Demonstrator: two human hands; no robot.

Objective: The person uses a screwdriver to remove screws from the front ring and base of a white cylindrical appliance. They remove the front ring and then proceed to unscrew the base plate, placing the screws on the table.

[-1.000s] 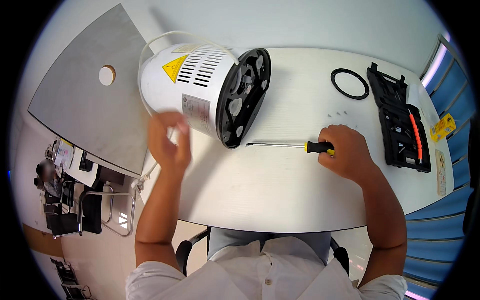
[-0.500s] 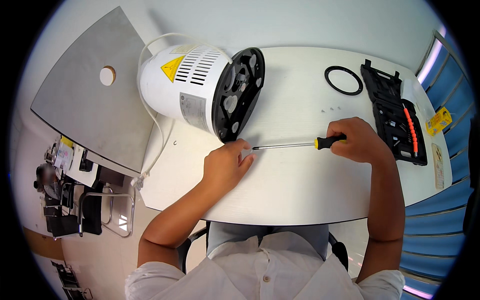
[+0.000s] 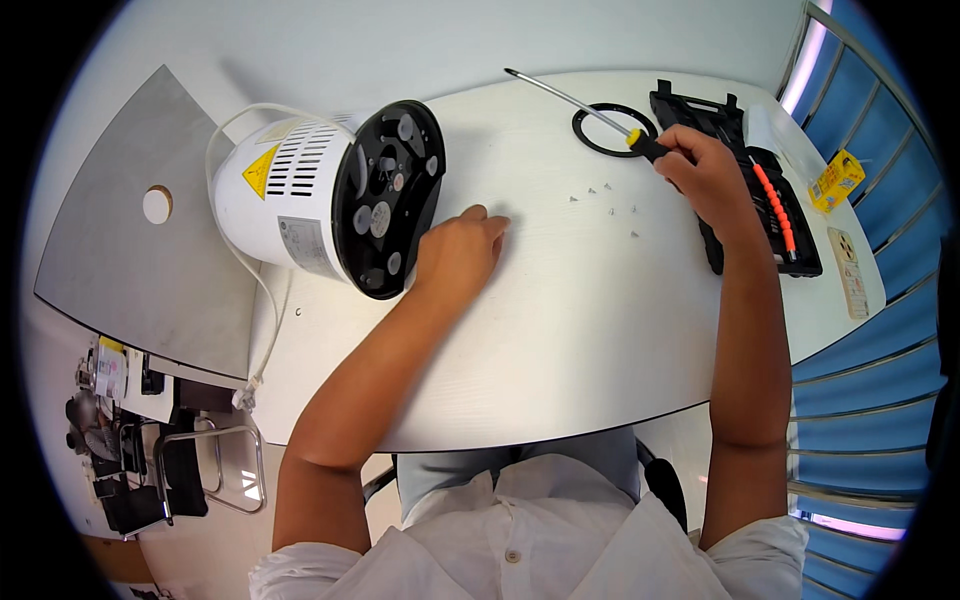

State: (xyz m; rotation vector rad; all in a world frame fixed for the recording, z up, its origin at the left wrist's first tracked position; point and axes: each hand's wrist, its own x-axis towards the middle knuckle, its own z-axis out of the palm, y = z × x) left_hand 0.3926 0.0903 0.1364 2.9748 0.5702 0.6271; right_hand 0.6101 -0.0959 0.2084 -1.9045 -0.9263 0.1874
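My right hand (image 3: 705, 175) is closed round the black and yellow handle of a screwdriver (image 3: 570, 97), its long shaft slanting up and left over the table. My left hand (image 3: 455, 255) lies low over the tabletop beside the base of a white appliance (image 3: 285, 190); thumb and fingertips are pressed together, and whatever may be between them is hidden. The appliance rests on its side, its black underside (image 3: 390, 215) with round pale feet facing right. Several small screws (image 3: 611, 211) lie scattered on the table between my hands.
A black ring (image 3: 580, 133) lies toward the back, beneath the screwdriver. An open black tool case (image 3: 712, 258) with an orange flexible shaft (image 3: 772, 208) sits at right, near a yellow carton (image 3: 836, 181). The appliance's white cord (image 3: 268, 300) hangs over the left edge.
The screwdriver has left my left fingertips and swung up to the right with my right hand. More screws lie on the table. My left hand has its fingertips drawn together, and the view has shifted.
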